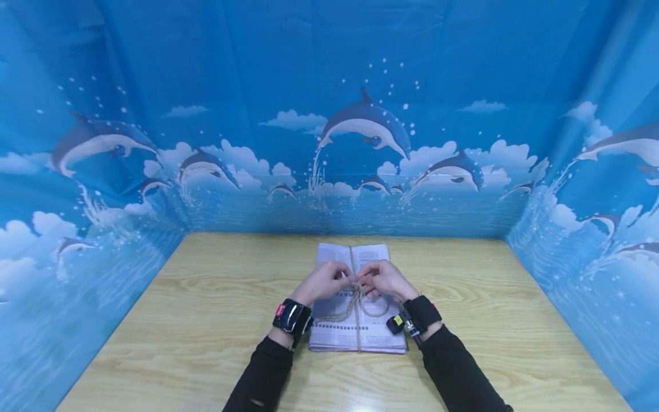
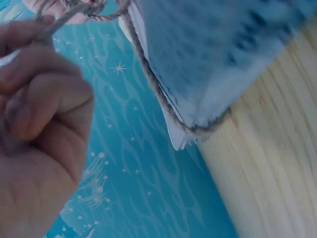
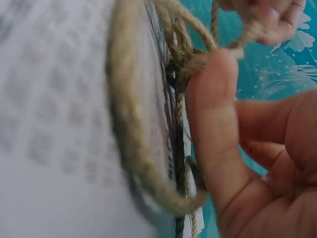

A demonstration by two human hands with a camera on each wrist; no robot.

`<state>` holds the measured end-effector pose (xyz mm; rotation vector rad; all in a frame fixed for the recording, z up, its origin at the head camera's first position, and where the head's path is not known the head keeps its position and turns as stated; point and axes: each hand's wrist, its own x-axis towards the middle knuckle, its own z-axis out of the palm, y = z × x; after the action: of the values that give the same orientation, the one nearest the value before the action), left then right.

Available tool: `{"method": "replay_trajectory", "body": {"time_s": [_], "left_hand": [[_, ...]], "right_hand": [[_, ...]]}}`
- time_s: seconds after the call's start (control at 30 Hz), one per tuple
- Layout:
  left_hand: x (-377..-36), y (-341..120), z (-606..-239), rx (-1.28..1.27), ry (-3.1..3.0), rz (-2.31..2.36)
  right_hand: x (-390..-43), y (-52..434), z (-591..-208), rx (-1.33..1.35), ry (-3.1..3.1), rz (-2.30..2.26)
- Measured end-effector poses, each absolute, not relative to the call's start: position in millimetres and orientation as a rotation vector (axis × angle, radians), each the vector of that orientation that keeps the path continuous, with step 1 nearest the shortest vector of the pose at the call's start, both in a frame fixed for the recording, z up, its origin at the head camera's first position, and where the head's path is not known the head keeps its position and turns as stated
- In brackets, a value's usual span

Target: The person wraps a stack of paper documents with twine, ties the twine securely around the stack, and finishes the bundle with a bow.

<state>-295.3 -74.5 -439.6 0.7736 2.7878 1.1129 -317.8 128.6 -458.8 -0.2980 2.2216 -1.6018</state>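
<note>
A blue backdrop [image 1: 329,114] printed with leaping dolphins, clouds and sea spray wraps around three sides of a light wooden table [image 1: 206,320]. At the middle of the table lies a flat stack of newspapers [image 1: 334,335], its long side running away from the person. Print covers the top sheet, but it is too small and blurred to read, and no brand or label can be made out.

A line of rough brown twine [image 1: 357,337] runs lengthwise over the middle of the stack, and loose loops of it lie on the paper near the wrists.

Two arms in black sleeves reach in from the near edge, each wearing a dark wrist device. Both hands meet above the centre of the stack, right over the twine line.

The left hand [image 1: 324,281] has its fingers curled and pinches a strand of twine; the left wrist view shows the strand passing over its fingertips and then down around the corner of the stack.

The right hand [image 1: 386,278] is also curled, gripping the twine between thumb and fingers. In the right wrist view its thumb [image 3: 218,124] presses against a tangled knot of twine [image 3: 185,62] at the paper's edge.
</note>
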Motion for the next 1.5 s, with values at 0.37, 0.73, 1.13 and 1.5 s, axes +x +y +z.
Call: {"method": "replay_trajectory", "body": {"time_s": [0.37,0.73,1.13,1.5], "left_hand": [[-288.0,-74.4,-447.5,0.607,2.802,0.869],[-291.5,-72.3,-447.9,0.683,2.987,0.761],[-286.1,-67.1,-449.3,0.752,2.83,0.741],[-283.6,-60.2,-454.3,0.786,2.854,0.651]], "right_hand": [[-318.7,130.7,-457.9,-0.343,2.632,-1.314],[-324.2,137.8,-462.5,-0.275,2.287,-1.565],[-319.8,132.2,-459.9,-0.293,2.325,-1.545],[-321.8,130.8,-462.7,-0.283,2.389,-1.471]]}}
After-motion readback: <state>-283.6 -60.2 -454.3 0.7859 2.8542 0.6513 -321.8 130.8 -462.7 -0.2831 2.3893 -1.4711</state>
